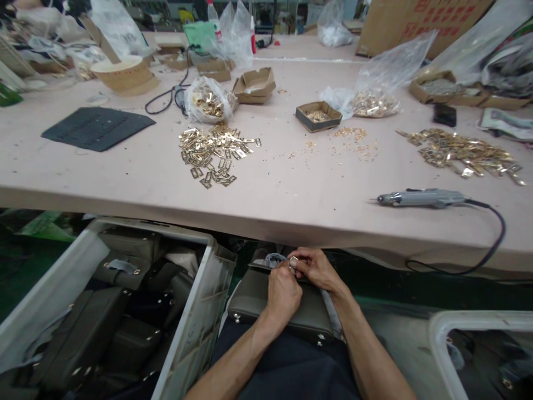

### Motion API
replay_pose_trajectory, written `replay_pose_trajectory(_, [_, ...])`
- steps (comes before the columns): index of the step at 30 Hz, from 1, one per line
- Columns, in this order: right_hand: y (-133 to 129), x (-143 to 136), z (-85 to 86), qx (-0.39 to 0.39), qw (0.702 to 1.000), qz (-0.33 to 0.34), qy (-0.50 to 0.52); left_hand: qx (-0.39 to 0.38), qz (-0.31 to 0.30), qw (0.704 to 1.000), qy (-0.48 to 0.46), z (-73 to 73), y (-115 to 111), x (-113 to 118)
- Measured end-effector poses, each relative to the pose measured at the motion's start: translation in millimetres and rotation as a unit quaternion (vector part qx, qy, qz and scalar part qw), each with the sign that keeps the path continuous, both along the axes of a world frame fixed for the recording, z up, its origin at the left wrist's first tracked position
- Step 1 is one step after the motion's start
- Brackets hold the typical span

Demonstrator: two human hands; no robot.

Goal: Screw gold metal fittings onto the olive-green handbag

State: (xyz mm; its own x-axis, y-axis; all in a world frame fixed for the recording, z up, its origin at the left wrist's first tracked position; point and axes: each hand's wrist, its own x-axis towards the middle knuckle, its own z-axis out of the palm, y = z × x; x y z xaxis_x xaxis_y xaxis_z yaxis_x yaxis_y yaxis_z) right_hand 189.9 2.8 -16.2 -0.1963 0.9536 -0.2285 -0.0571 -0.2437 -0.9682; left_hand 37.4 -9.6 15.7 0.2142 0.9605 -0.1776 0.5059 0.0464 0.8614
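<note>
A dark olive leather handbag (250,297) with small silvery studs rests on my lap. Over its far edge, my right hand (320,269) pinches a small gold-coloured metal fitting (292,263) between thumb and fingers. My left hand (283,290) is closed right beside it, touching the bag; its fingertips are turned away, so what they grip is hidden. Clear plastic wrap (275,259) shows just beyond the left hand.
On the table (287,200) lie gold frame plates (214,150), gold plates (466,153), tiny screws (352,136), a small box (318,116) and a corded electric screwdriver (420,198). A crate (195,316) of bags stands left; another bin (437,333) stands right.
</note>
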Motion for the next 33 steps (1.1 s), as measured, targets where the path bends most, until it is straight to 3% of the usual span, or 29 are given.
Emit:
replay_pose_trajectory(2, [-1, -2, 0.0, 0.002, 1.0, -0.015, -0.012, -0.017, -0.001, 0.999, -0.036, -5.4, 1, -2])
replay_pose_trajectory(4, [-1, -3, -1.2, -0.006, 1.0, -0.021, -0.003, -0.081, 0.008, 0.991, -0.107, -12.4, 2, -5])
replay_pose_trajectory(6, [-2, -4, -3.0, -0.026, 0.999, -0.027, 0.01, -0.156, 0.044, 0.97, -0.179, -18.8, 3, -7])
replay_pose_trajectory(9, [-3, -7, -5.4, -0.065, 0.996, -0.053, 0.018, -0.201, 0.118, 0.942, -0.24, -24.1, 4, -7])
replay_pose_trajectory(11, [-6, -9, -6.0, -0.052, 0.996, -0.068, -0.004, -0.212, 0.156, 0.927, -0.266, -25.7, 4, -7])
replay_pose_trajectory(13, [-9, -10, -5.3, 0.009, 0.996, -0.071, -0.061, -0.218, 0.18, 0.916, -0.284, -27.1, 4, -6])
replay_pose_trajectory(16, [-13, -10, -2.2, 0.104, 0.981, -0.066, -0.151, -0.222, 0.2, 0.907, -0.298, -29.8, 2, -5])
replay_pose_trajectory(19, [-15, -10, 0.8, 0.143, 0.972, -0.061, -0.174, -0.226, 0.208, 0.901, -0.307, -31.6, 1, -6])
replay_pose_trajectory(26, [-15, -9, -0.2, 0.11, 0.982, -0.046, -0.149, -0.236, 0.218, 0.891, -0.32, -26.8, 2, -6])
replay_pose_trajectory(33, [-3, 5, 0.4, 0.044, 0.998, 0.046, -0.016, -0.222, 0.188, 0.902, -0.318, -21.0, 0, -7])
